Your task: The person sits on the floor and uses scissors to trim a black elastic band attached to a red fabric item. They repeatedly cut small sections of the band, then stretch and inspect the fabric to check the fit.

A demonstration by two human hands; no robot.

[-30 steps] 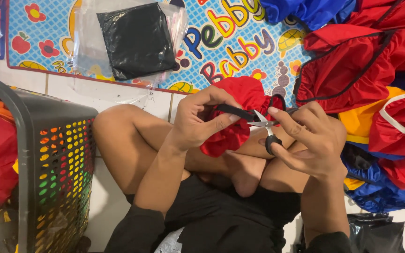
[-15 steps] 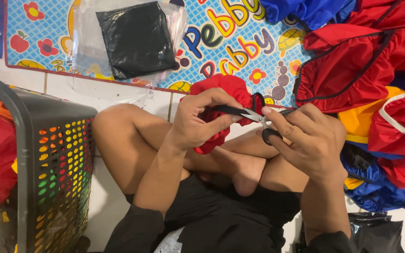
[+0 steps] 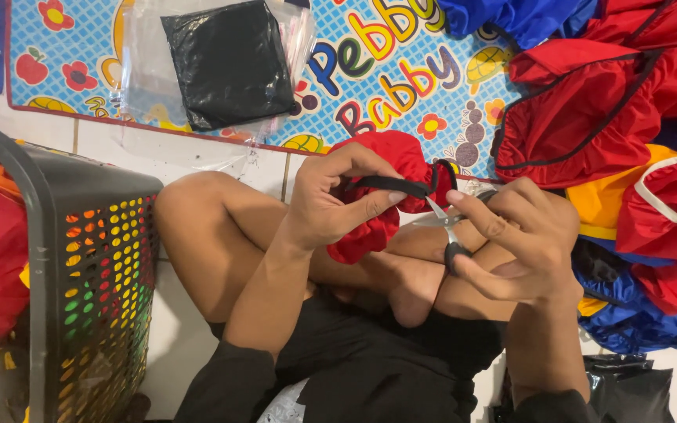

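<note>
A soft, light red garment (image 3: 385,168) is pinched along its black trim (image 3: 389,186) by the left hand (image 3: 331,204); small scissors (image 3: 450,235) are gripped in the right hand (image 3: 523,243), just beside the trim.

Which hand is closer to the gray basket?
The left hand. It is bunching the red cloth over the knee, just across from the gray basket. The right hand is farther away, past the cloth, holding small scissors.
</note>
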